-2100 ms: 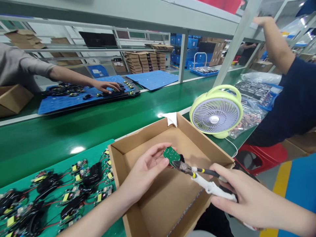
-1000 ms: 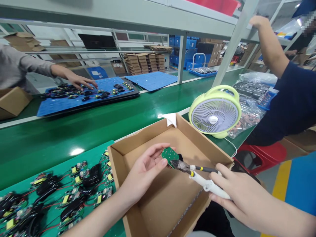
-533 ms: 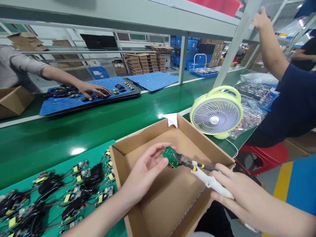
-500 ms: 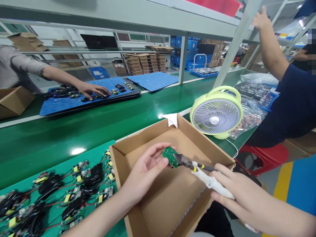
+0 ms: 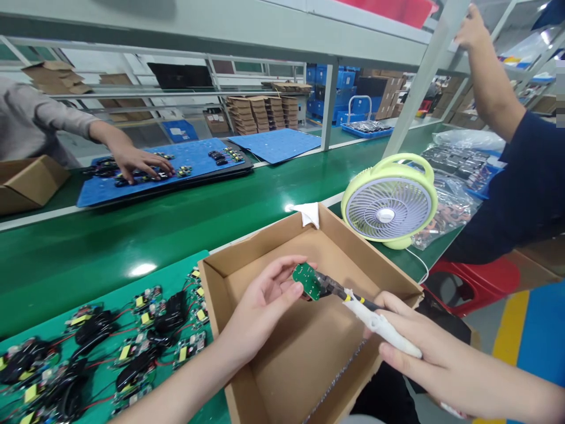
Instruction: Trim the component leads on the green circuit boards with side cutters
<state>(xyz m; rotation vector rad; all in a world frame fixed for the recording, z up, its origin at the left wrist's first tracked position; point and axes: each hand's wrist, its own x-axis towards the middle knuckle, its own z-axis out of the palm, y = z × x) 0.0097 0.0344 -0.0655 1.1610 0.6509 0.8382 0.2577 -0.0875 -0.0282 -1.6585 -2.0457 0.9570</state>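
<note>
My left hand [image 5: 265, 306] pinches a small green circuit board [image 5: 306, 280] by its left side, over a shallow cardboard box [image 5: 304, 347]. Side cutters [image 5: 375, 321] with white wrapping on a handle are gripped in my right hand [image 5: 424, 341]. Their dark jaws are at the board's right edge, partly hidden by it. To the left, a green mat [image 5: 176, 274] carries several wired boards [image 5: 128, 353] with yellow parts and black wrapped pieces.
A yellow-green fan [image 5: 388, 203] stands beyond the box's right side. Across the green bench [image 5: 168, 224], a person's hand [image 5: 136, 162] touches parts on a blue sheet [image 5: 198, 156]. Another person's raised arm [image 5: 494, 82] is at the right.
The cutters' jaws have moved from over the board's face to its right edge. Across the bench, the person's hand has moved left; the view has shifted slightly.
</note>
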